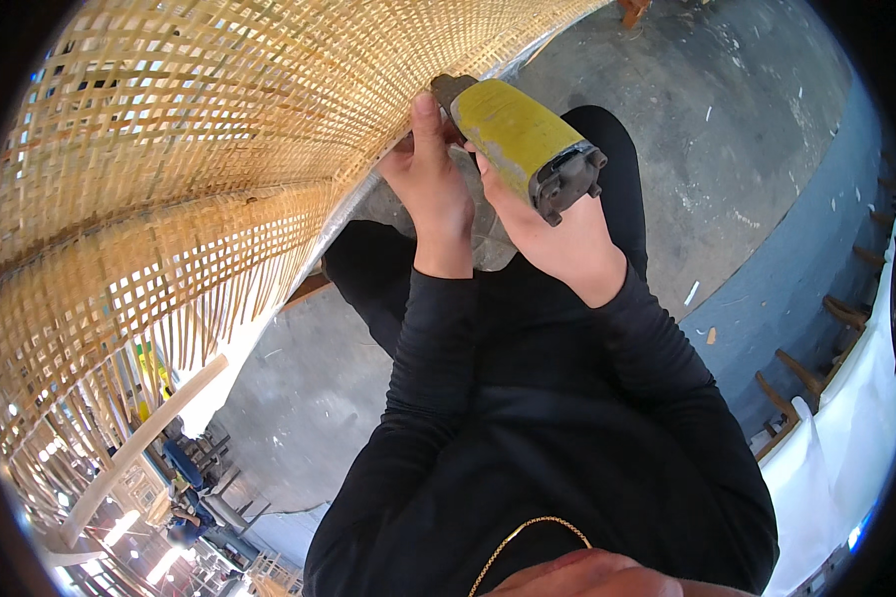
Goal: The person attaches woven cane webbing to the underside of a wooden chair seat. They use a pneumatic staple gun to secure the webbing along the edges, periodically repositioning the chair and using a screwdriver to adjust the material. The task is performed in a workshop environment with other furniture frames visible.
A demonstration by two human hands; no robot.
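A yellow staple gun (513, 124) with scuffed paint and a dark end cap is gripped in my right hand (558, 224). Its dark nose points up and left, against or very close to the edge of a woven cane panel (219, 119). At that edge, beside the nose, is my left hand (433, 184). Its thumb points up along the panel, and its fingers curl round the edge, partly hidden. The panel is an open weave of pale strips that rises on the left, with loose strip ends hanging at its lower part.
Below me is a grey concrete floor (707, 129) with scattered scraps. A pale curved pole (144, 448) stands at lower left, before a cluttered workshop area. At right lie white sheeting (836, 458) and brown wooden legs (796, 373). My dark-clothed knees (368, 269) flank the work.
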